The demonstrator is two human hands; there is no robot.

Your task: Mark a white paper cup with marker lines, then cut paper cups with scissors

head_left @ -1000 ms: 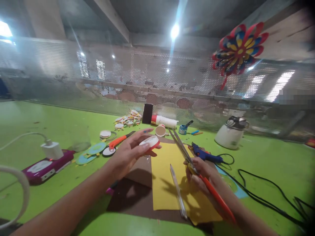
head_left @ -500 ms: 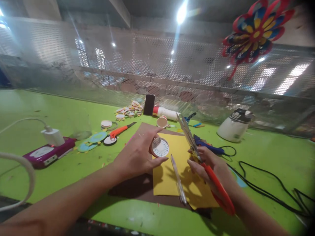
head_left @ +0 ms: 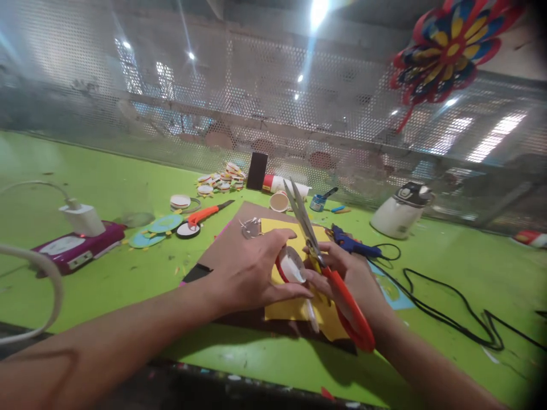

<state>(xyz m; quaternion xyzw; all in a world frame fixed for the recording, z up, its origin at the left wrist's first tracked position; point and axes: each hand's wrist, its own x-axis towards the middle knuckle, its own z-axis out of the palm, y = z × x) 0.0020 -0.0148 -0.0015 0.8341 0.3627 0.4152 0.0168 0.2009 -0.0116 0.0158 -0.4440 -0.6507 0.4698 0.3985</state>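
Note:
Between the thumb and fingers of my left hand (head_left: 250,267) is a short round paper-cup piece (head_left: 293,266) with a red edge, tilted so its white inside partly shows. My right hand (head_left: 354,279) grips a pair of scissors (head_left: 348,304) with orange handles, blades pointing up and away. My right fingertips reach the near side of the cup piece; whether they pinch it I cannot tell. Both hands are above a yellow paper sheet (head_left: 276,310), which lies on a brown sheet (head_left: 239,222). A silvery pen (head_left: 312,318) lies on the yellow sheet, partly hidden by my right hand.
Behind are a paper cup (head_left: 279,201), a phone (head_left: 257,171) and decorated discs (head_left: 222,181). An orange cutter (head_left: 205,215) and purple power strip (head_left: 81,250) lie left. A blue glue gun (head_left: 354,246), its black cable (head_left: 444,310) and a white pot (head_left: 399,213) are right.
My hands have come together, and the cup piece has moved right and turned, its patterned face no longer facing me. The scissors have swung left with my right hand. The view has shifted slightly.

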